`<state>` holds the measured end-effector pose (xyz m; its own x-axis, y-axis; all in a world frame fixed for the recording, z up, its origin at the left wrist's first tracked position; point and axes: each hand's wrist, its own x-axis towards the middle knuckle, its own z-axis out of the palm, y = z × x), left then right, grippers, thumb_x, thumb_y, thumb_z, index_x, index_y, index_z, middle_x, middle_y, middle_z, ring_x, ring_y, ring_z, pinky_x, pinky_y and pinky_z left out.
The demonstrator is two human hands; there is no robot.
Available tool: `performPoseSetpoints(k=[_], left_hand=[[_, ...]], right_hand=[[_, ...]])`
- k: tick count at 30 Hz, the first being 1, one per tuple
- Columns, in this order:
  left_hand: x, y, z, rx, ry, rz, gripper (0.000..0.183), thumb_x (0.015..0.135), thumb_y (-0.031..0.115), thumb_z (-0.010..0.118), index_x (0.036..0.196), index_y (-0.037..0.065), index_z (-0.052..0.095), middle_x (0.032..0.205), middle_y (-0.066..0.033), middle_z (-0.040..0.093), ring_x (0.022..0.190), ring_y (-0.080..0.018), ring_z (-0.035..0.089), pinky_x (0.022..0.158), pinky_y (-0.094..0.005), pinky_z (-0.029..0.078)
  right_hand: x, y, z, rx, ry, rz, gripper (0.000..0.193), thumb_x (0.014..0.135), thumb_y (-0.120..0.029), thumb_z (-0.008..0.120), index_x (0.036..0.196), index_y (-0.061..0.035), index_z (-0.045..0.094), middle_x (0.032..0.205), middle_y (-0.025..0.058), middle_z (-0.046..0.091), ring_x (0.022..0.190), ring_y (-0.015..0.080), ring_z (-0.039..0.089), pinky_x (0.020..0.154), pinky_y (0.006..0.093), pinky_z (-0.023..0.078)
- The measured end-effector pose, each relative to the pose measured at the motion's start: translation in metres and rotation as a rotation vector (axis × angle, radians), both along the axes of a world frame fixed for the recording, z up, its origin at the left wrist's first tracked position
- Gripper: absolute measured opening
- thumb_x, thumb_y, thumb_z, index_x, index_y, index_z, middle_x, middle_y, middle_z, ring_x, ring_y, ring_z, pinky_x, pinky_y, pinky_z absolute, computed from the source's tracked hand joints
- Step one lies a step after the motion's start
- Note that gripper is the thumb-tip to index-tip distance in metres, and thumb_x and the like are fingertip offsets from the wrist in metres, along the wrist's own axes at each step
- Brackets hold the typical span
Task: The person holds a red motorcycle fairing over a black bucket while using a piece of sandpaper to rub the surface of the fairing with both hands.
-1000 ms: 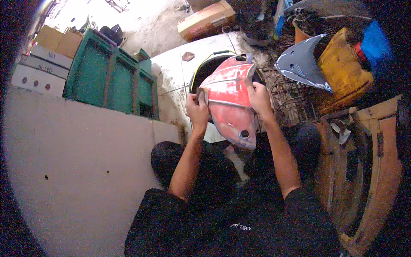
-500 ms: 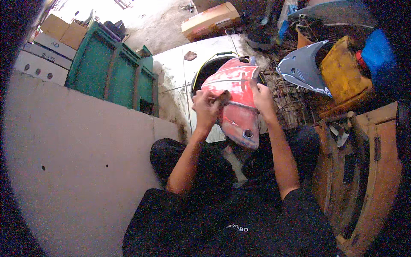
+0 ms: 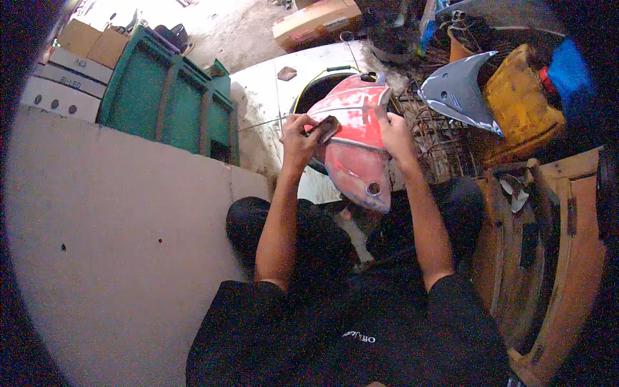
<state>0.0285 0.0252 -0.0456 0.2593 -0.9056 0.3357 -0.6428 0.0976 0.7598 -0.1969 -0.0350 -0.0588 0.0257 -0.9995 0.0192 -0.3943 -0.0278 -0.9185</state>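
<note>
Red panel [image 3: 351, 121] held for what looks like rubbing, upper middle of the frame.
The panel slants over a dark tub [image 3: 311, 95] with a yellow rim; whether they touch is hard to tell. At its right edge the right hand [image 3: 398, 138] grips, thumb on the red face, the other fingers mostly hidden. At its left edge the left hand [image 3: 298, 140] has its fingers pinching a folded brown piece [image 3: 329, 128] against the surface. The step in hand seems to be smoothing; another stroke would call for light, even pressure with the panel braced.
</note>
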Motion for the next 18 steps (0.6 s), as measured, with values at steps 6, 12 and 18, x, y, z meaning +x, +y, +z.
performPoseSetpoints(k=[6, 12, 18], left_hand=[[-0.001, 0.007, 0.009, 0.051, 0.108, -0.078, 0.012, 0.082, 0.008, 0.071, 0.089, 0.003, 0.064, 0.089, -0.0095, 0.065, 0.077, -0.0213, 0.063, 0.071, -0.0324, 0.051], [0.002, 0.042, 0.056, 0.114, 0.427, -0.111, 0.015, 0.088, 0.012, 0.070, 0.092, 0.000, 0.063, 0.080, -0.0067, 0.066, 0.077, -0.0102, 0.063, 0.068, -0.0247, 0.050], [0.016, 0.041, 0.000, 0.227, 0.248, -0.173, 0.015, 0.084, 0.012, 0.072, 0.090, 0.000, 0.066, 0.078, -0.0041, 0.067, 0.072, -0.0111, 0.061, 0.067, -0.0277, 0.049]], right_hand=[[0.002, -0.002, -0.004, 0.055, 0.007, 0.022, 0.061, 0.093, -0.055, 0.054, 0.084, 0.0039, 0.067, 0.075, 0.0219, 0.067, 0.072, 0.0320, 0.069, 0.067, 0.0445, 0.049], [-0.006, -0.001, -0.005, 0.026, -0.032, -0.006, 0.058, 0.093, -0.052, 0.055, 0.085, 0.0039, 0.066, 0.076, 0.0231, 0.067, 0.072, 0.0357, 0.068, 0.067, 0.0443, 0.049], [-0.009, -0.003, -0.010, 0.038, 0.043, 0.047, 0.063, 0.096, -0.056, 0.052, 0.088, 0.0047, 0.066, 0.071, 0.0074, 0.066, 0.064, 0.0129, 0.058, 0.061, 0.0337, 0.047]])
